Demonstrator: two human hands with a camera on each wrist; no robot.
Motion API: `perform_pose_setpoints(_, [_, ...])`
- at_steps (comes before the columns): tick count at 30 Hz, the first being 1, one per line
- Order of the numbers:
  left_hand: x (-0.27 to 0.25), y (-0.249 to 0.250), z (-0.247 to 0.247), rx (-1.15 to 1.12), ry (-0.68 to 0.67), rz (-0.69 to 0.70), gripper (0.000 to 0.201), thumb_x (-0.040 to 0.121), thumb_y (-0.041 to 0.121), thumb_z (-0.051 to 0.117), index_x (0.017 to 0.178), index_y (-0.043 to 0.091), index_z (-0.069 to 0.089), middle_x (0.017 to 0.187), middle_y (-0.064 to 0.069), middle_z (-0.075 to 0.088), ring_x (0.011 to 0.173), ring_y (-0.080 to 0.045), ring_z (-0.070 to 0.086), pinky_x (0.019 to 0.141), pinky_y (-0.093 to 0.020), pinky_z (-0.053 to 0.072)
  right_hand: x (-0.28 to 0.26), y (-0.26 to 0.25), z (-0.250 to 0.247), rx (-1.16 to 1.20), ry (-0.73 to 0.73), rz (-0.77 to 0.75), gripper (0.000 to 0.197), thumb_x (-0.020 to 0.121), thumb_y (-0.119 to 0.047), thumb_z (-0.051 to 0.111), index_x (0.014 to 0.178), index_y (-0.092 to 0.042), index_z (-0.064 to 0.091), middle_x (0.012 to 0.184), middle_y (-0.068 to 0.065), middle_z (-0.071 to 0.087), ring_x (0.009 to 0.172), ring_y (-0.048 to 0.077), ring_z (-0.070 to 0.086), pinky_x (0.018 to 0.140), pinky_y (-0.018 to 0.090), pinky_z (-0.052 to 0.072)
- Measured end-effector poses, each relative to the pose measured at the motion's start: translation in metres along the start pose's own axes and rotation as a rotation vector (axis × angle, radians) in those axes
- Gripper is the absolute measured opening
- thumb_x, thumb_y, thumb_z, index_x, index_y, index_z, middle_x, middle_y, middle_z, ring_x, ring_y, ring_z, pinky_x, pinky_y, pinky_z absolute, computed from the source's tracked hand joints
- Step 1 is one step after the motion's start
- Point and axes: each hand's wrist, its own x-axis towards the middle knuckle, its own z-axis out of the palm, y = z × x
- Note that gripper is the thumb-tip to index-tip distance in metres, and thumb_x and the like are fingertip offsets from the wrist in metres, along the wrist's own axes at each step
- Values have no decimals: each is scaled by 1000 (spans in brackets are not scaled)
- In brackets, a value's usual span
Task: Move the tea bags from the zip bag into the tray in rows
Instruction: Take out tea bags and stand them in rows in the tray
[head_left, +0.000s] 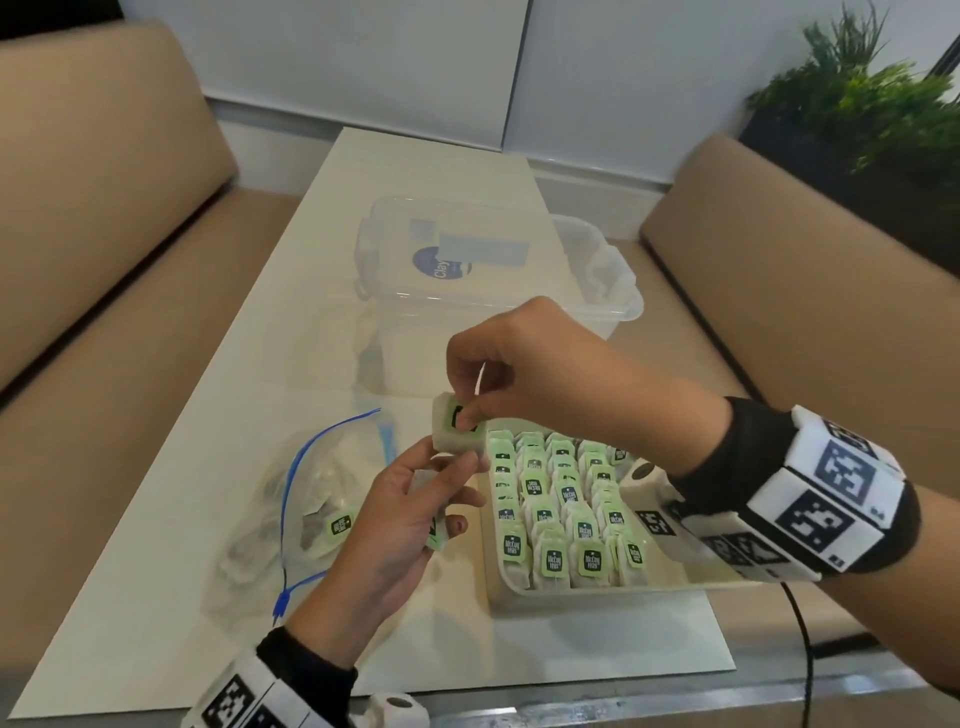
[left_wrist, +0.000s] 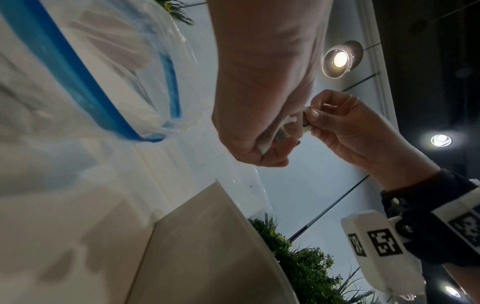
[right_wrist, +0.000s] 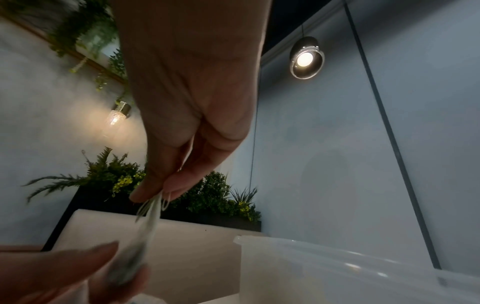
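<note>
My right hand (head_left: 524, 364) pinches the tag of a tea bag (head_left: 457, 431) just beyond the tray's (head_left: 597, 590) far left corner, while my left hand (head_left: 410, 519) grips its lower edge and holds more bags. The risk I see: the tag tears off, or the spare bags slip (the bag (head_left: 306, 499) is still part full).
</note>
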Motion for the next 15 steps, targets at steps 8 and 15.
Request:
perform_pose_setpoints(8, [1,-2,-5,21,0,-30,50,61,34,77,107,18,66,91,-5,72,64,-13,61,48,-19,42,-17,2,-24,-68,-99,-12,12,80,-7,69,83,-16,75,80,-7,70,64,-1,57,70,8,43])
perform_pose_setpoints(15, [5,-4,-40,-34,91,-39,60,53,35,88,106,16,68,87,-4,69,61,-12,63,46,-16,45,-88,94,-17,-361,-531,423,32,86,-11,50,101,-29,71,110,-5,66,92,20,65,85,38,52])
